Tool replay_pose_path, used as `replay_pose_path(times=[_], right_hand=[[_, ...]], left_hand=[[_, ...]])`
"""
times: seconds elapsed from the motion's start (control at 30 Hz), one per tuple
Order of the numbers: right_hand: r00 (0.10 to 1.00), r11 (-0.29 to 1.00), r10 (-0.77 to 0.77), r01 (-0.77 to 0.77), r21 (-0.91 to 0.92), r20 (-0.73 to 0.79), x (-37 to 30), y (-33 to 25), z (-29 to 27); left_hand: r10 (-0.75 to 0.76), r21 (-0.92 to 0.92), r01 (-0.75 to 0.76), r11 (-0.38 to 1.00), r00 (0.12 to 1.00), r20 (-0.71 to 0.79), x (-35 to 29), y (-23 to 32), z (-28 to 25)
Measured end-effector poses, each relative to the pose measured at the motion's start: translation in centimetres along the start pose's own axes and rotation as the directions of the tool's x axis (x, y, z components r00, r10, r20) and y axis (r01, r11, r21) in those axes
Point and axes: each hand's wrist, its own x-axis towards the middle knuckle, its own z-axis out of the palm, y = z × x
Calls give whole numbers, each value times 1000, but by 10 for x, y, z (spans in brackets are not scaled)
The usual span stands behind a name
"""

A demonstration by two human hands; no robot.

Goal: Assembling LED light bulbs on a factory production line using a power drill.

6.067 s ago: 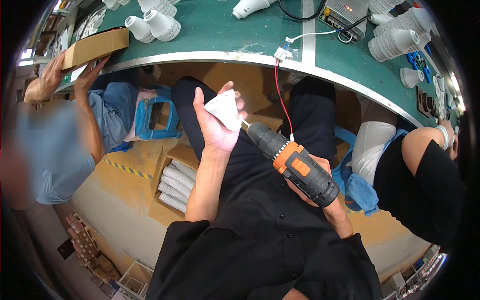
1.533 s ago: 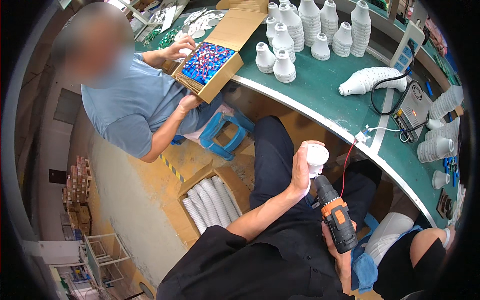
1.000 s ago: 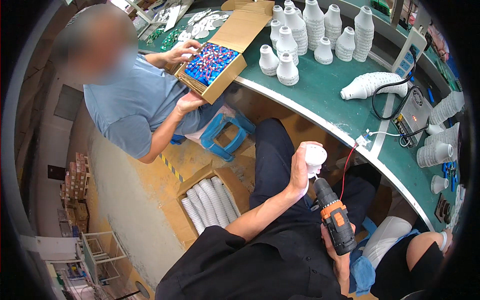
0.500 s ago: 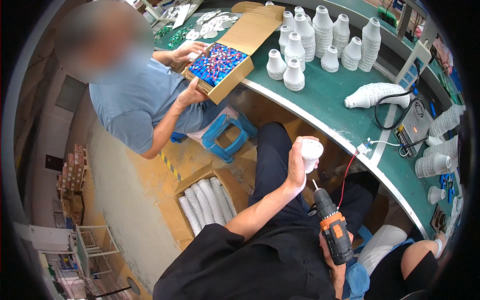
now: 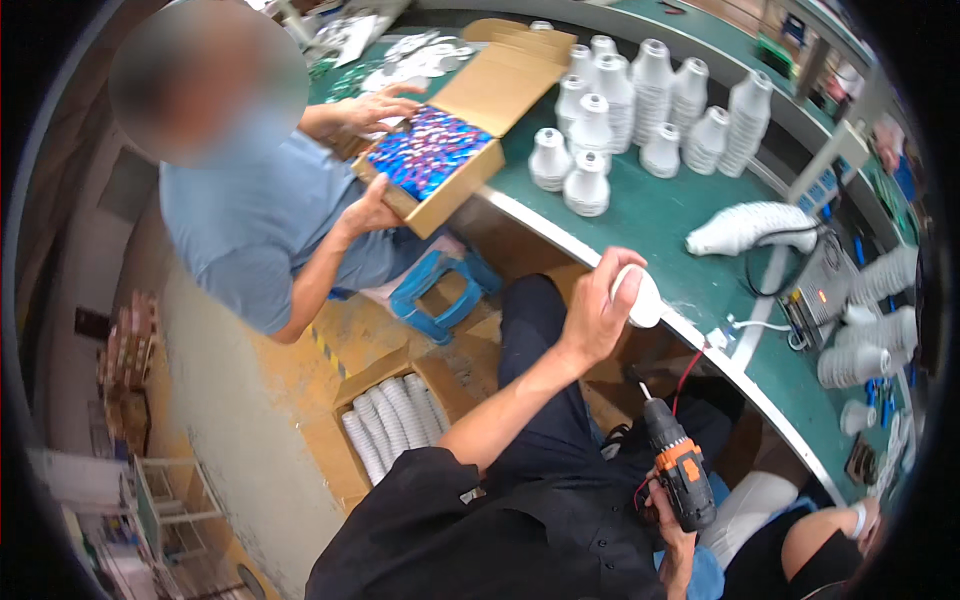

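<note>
My left hand (image 5: 596, 312) is closed round a white lamp housing (image 5: 642, 298), a small round piece held up by the bench's front edge. Lower down, my right hand (image 5: 668, 515) grips an orange-and-black cordless drill (image 5: 682, 472), its bit pointing up and away from me. The bit is apart from the housing. A thin red wire (image 5: 688, 380) hangs from a white connector (image 5: 716, 338) at the bench edge. On the green bench (image 5: 650, 225), stacks of similar white housings (image 5: 592, 125) stand upright.
At the left, a co-worker holds a cardboard box (image 5: 455, 190) of blue wired parts. A carton (image 5: 350, 430) of stacked white housings sits on the floor near a blue stool (image 5: 435, 300). To the right are a metal power supply (image 5: 822, 290) and a lying housing stack (image 5: 750, 228).
My left hand has moved up toward the bench edge and tipped the lamp housing. The drill stays low in my right hand. The co-worker's hand has lifted over the box, and the whole view has shifted.
</note>
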Motion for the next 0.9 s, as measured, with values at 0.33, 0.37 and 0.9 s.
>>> replay_pose_path(times=[0.33,0.37,0.9], right_hand=[[956,921,-242,279,-270,165,23,1,10],[959,933,-222,262,-248,178,25,1,11],[984,970,-69,105,-219,167,15,-3,11]], left_hand=[[305,774,-439,456,894,328,117,8,23],[305,780,-434,451,896,323,133,5,24],[-47,471,-850,-235,494,868,301,-82,92]])
